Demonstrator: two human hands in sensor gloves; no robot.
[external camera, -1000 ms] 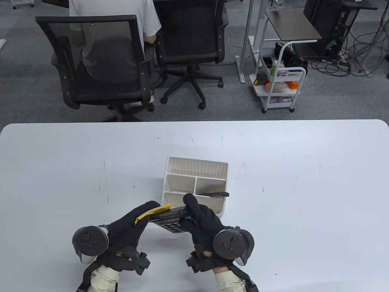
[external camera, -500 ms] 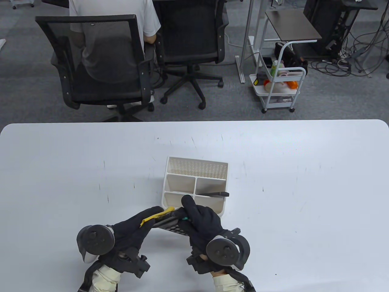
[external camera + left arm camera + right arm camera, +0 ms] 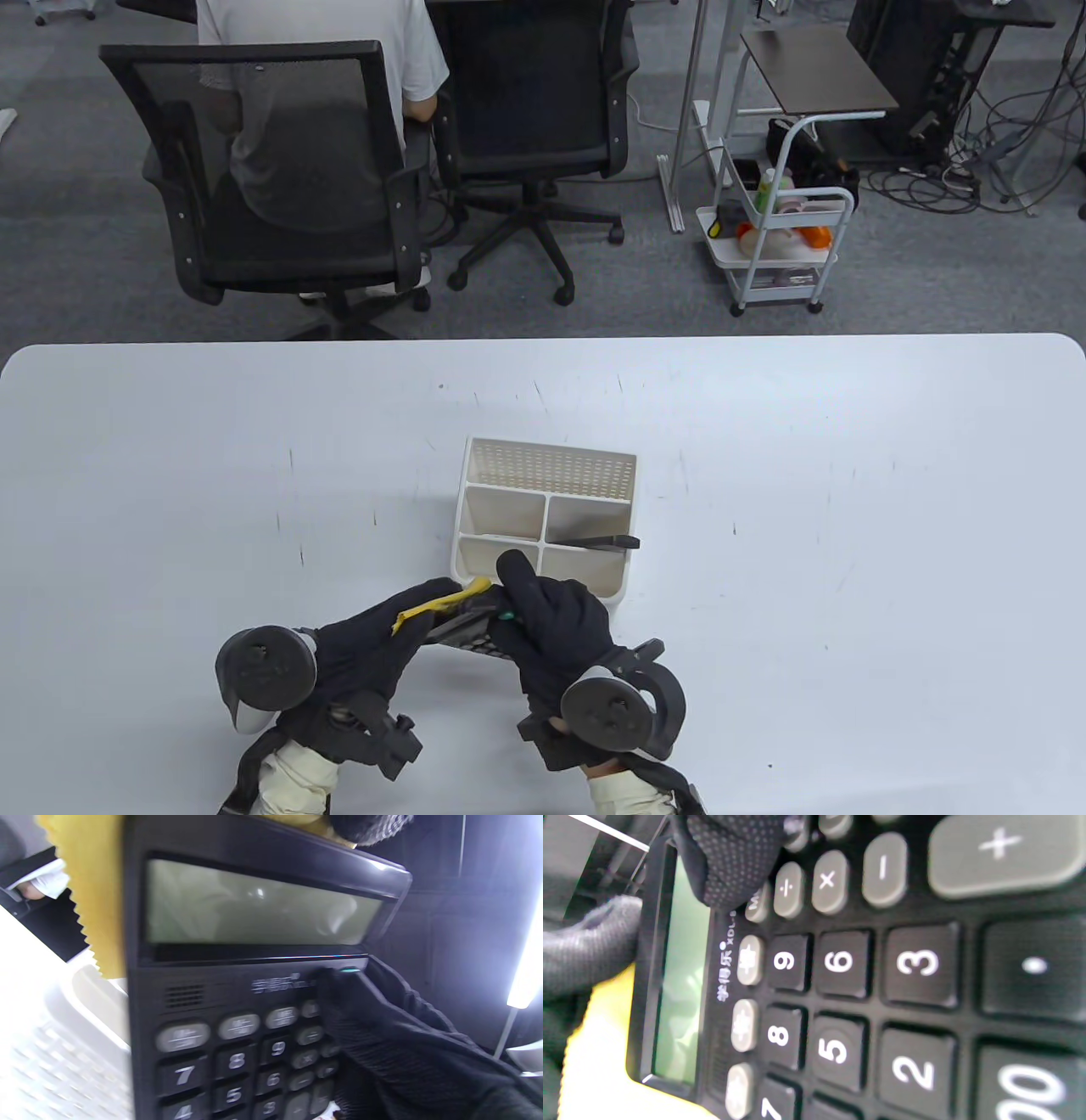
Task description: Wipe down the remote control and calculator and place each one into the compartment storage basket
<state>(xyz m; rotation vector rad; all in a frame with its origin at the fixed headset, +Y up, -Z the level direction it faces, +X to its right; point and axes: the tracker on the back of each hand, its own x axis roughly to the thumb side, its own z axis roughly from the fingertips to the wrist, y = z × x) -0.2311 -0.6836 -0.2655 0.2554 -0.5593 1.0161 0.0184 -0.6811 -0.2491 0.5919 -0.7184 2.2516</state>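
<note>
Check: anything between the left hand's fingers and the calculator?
Yes, the yellow cloth lies between the left hand and the calculator, at its display end; it shows in the table and left wrist views.

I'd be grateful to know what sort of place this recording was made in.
Most likely an office or lab workspace: mesh office chairs on grey carpet, a white rolling cart of supplies, and tangled cables beside dark equipment beyond the white table.

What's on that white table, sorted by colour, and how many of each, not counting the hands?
Black: 2, the calculator and the remote control
Yellow: 1, the cloth
White: 1, the storage basket
Total: 4
</note>
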